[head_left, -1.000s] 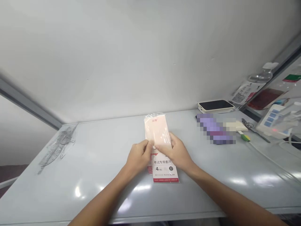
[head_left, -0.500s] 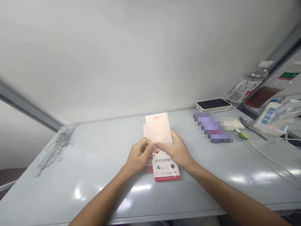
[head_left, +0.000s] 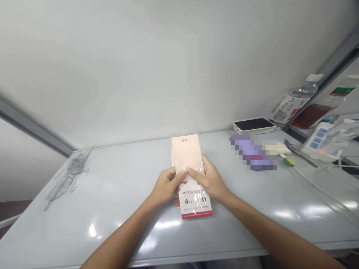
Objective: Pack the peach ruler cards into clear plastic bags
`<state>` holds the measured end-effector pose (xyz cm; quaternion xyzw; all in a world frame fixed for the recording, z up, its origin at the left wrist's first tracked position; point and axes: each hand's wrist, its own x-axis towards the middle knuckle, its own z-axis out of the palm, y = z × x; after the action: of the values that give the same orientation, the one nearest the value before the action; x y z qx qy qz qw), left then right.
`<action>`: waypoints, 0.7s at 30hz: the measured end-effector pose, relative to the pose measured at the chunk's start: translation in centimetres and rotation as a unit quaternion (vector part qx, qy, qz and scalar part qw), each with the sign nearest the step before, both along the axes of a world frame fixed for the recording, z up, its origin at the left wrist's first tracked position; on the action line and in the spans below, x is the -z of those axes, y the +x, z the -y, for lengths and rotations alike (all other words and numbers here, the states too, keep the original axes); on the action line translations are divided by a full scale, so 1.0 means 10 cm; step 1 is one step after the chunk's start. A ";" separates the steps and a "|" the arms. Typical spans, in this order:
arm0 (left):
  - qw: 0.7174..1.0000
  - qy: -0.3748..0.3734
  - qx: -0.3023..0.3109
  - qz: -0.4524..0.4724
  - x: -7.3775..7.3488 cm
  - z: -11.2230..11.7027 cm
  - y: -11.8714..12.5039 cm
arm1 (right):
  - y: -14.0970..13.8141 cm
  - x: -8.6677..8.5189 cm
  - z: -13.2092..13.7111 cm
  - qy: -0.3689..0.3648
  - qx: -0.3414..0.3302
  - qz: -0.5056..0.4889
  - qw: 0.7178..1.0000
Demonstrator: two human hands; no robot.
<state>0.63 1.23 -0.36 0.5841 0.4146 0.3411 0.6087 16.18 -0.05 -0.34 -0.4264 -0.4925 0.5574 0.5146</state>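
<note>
Both hands hold a clear plastic packet of an exam ruler set (head_left: pixel 193 198) on the grey table top (head_left: pixel 112 209). Its white label with red trim shows Chinese print and a large "4". A pale pink card (head_left: pixel 186 155) stands out of the packet's upper part, pinched along its lower edge. My left hand (head_left: pixel 166 185) grips the packet's left side, and my right hand (head_left: pixel 210 181) grips the right side. Their fingertips nearly meet. A second red-edged layer (head_left: pixel 176 202) shows under the left side, partly hidden.
Along the back edge lie a phone in a cream case (head_left: pixel 254 125) and a pixelated purple object (head_left: pixel 252 153). Further right are scissors (head_left: pixel 293 147), a plastic bottle (head_left: pixel 294 102), a white-and-blue device (head_left: pixel 318 140) and a white cable (head_left: pixel 316 185).
The pink card stands straighter and flatter, its red logo now plain. The packet has shifted slightly left, and my fingertips have moved along its edge. The view has turned slightly.
</note>
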 end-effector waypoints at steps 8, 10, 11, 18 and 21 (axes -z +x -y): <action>0.998 -0.045 -0.005 0.052 0.03 -0.03 -0.04 | 0.01 0.02 0.01 0.014 -0.024 0.019 0.999; 0.997 -0.053 -0.015 0.058 0.04 -0.05 -0.04 | 0.01 0.02 0.01 0.018 -0.027 0.023 0.999; 0.996 -0.058 -0.015 0.065 0.03 -0.05 -0.05 | 0.01 0.01 0.01 0.018 -0.024 0.026 0.999; 0.987 -0.117 0.036 0.106 -0.01 -0.07 -0.04 | 0.01 0.00 0.02 0.022 -0.007 0.037 0.999; 0.986 -0.118 0.038 0.110 0.00 -0.07 -0.06 | 0.01 0.01 0.02 0.020 -0.013 0.038 0.999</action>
<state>0.07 1.97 -0.36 0.4828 0.3600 0.3287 0.7275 16.25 -0.29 -0.45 -0.4301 -0.5286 0.5374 0.4967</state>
